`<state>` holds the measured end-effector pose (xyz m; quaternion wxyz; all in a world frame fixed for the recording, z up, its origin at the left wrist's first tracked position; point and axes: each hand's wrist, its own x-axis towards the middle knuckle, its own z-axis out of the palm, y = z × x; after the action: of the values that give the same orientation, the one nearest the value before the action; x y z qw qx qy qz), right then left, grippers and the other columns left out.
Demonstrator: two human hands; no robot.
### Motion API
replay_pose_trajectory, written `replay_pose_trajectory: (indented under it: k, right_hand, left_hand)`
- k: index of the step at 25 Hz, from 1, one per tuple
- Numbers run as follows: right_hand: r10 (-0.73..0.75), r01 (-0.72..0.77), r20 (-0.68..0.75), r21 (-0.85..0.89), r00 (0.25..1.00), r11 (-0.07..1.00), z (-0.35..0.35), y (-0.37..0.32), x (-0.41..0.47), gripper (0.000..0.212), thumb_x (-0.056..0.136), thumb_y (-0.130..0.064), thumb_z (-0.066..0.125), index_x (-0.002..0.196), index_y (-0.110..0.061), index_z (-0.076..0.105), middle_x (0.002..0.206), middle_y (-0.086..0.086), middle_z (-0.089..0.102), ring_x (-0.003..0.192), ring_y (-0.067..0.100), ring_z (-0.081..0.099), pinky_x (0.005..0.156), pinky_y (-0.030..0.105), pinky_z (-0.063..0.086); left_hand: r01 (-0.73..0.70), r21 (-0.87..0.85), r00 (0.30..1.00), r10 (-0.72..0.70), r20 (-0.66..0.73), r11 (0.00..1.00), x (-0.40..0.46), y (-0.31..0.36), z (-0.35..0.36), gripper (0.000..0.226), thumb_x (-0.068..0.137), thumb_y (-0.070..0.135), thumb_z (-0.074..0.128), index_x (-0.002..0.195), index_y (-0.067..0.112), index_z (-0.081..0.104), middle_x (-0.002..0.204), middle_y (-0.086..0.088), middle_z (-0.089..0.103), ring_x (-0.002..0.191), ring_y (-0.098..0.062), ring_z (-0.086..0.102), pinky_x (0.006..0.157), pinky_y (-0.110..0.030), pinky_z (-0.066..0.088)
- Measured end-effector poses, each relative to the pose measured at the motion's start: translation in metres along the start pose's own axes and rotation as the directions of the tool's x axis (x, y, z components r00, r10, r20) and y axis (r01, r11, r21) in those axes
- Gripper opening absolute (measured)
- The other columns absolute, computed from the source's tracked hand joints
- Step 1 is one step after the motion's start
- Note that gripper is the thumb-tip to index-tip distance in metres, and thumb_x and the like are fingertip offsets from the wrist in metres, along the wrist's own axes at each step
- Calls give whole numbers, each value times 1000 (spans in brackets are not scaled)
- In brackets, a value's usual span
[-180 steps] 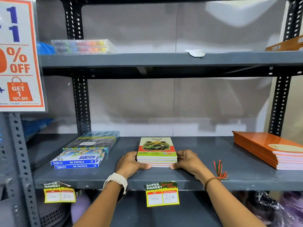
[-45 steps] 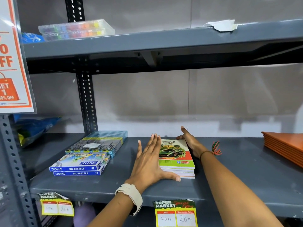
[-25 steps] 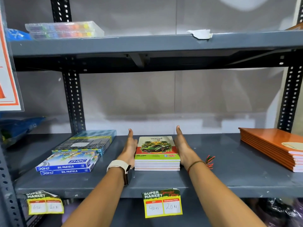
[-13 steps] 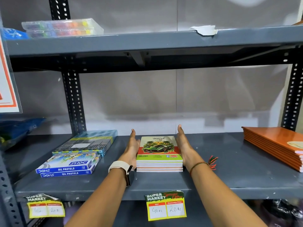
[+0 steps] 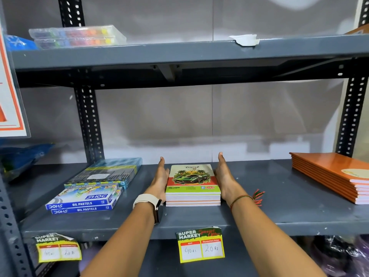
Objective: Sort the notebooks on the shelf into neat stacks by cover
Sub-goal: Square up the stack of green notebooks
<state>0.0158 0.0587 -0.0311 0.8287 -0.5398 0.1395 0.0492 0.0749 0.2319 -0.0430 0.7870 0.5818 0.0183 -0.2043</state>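
Observation:
A squared stack of car-cover notebooks point(image 5: 192, 184) lies mid-shelf on the grey metal shelf point(image 5: 269, 212). Its top cover shows a green car above red and green bands. My left hand point(image 5: 160, 178), with a white watch on the wrist, lies flat against the stack's left side, fingers straight and pointing to the back wall. My right hand point(image 5: 224, 176), with a thread band on the wrist, lies flat against the right side in the same way. A second stack of orange-cover notebooks point(image 5: 329, 170) rests at the far right of the shelf, partly cut off by the frame edge.
Two blue oil pastel boxes point(image 5: 83, 198) and a dark pencil box point(image 5: 105, 172) lie left of the stack. A black perforated upright point(image 5: 87, 120) stands behind them. The upper shelf point(image 5: 179, 54) carries clear marker cases point(image 5: 75, 36). A price tag point(image 5: 200, 244) hangs on the shelf's front edge.
Earlier my hands gripped the stack's front corners, then pushed it from the left and the back. Over the last second both hands have stayed flat against its sides; only the view shifted slightly.

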Motion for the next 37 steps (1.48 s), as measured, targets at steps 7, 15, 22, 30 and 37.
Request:
replay_pose_trajectory:
  k: [7,15,22,30,37]
  right_hand:
    - [-147,162,67,-347,987,924,-6,11,-24,70,85,-77,32,134,-30,47,127,-7,55,128,23,52,112,41,35]
    - [-233,332,237,-699,943,633,-51,28,-47,60,64,-7,87,117,-12,62,118,3,71,112,18,66,107,38,45]
    - [-472,361,111,-800,874,480,-47,44,-40,47,61,-17,89,106,-14,72,106,-4,76,98,13,70,97,36,53]
    - [-476,324,72,-820,876,472,-45,44,-40,44,57,-22,87,99,-20,74,101,-9,77,97,11,70,96,39,53]
    - [-470,296,64,-848,880,440,-41,43,-45,44,60,-29,85,102,-23,72,104,-8,75,99,13,68,95,38,54]
  left_hand:
    - [-228,608,954,299,-16,761,-32,-19,-3,97,67,93,26,143,34,41,146,8,44,138,-24,40,117,-45,27]
    - [-324,733,945,243,220,598,-58,-38,-45,84,39,41,94,117,21,66,113,6,73,111,-12,66,107,-34,45]
    - [-347,730,927,333,173,588,-44,-45,-51,48,43,48,86,89,40,75,103,10,76,102,-9,71,105,-40,46]
    - [-371,760,917,340,209,534,-47,-46,-51,54,37,66,83,89,51,72,103,16,75,104,-6,69,108,-40,43]
    - [-313,880,911,373,173,357,-54,-45,-47,50,46,77,65,93,61,62,115,19,70,116,-11,63,114,-46,33]
